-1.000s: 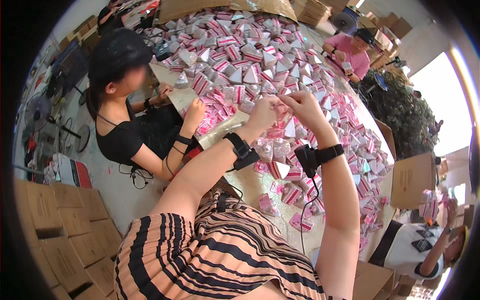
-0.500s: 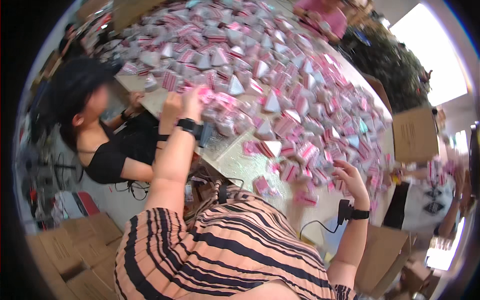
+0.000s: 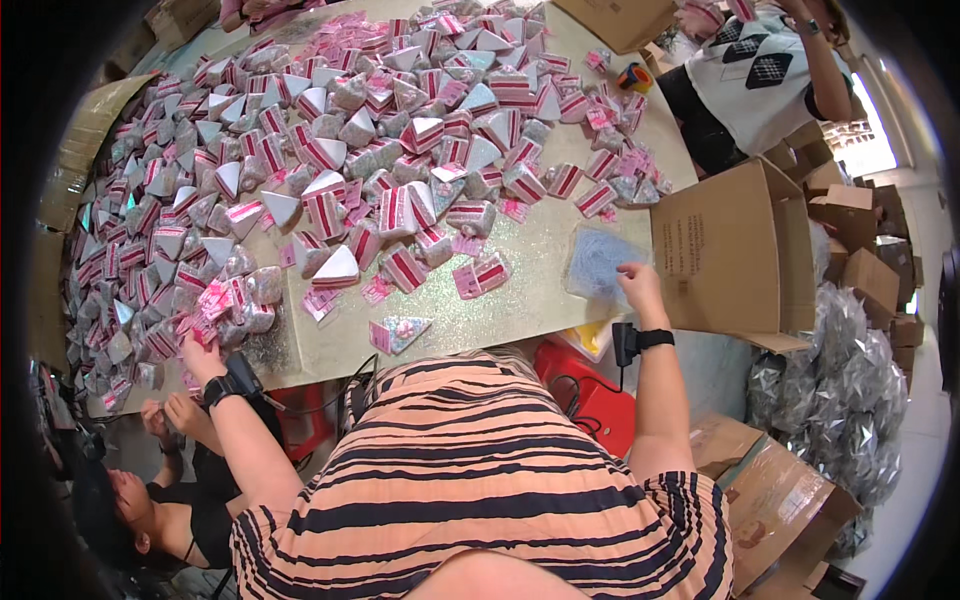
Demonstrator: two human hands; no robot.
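Note:
My left hand [image 3: 205, 358] is at the table's near left, its fingers closed on pink tags [image 3: 213, 302] beside a cluster of wrapped, wedge-shaped toy cake slices [image 3: 262, 284]. My right hand [image 3: 643, 292] is over the edge of a bundle of thin blue strings [image 3: 602, 262] on a clear sheet or bag. Its thumb and forefinger are pinched together; whatever is between them is too small to make out. In front of me lie a wrapped cake slice with a pink tag [image 3: 482, 275] and a small wedge with pastel dots [image 3: 402, 334].
Cake slices heap across the table [image 3: 540, 300]. An open cardboard box [image 3: 720, 250] stands right of the blue strings. A tape roll [image 3: 634, 77] lies at the far right. A co-worker's hands [image 3: 180, 415] are close below my left hand; another person [image 3: 750, 80] stands far right.
My view has swung to the right. My left hand has come down beside the slice cluster with the pink tags. My right hand has moved to the blue strings and its fingers have closed.

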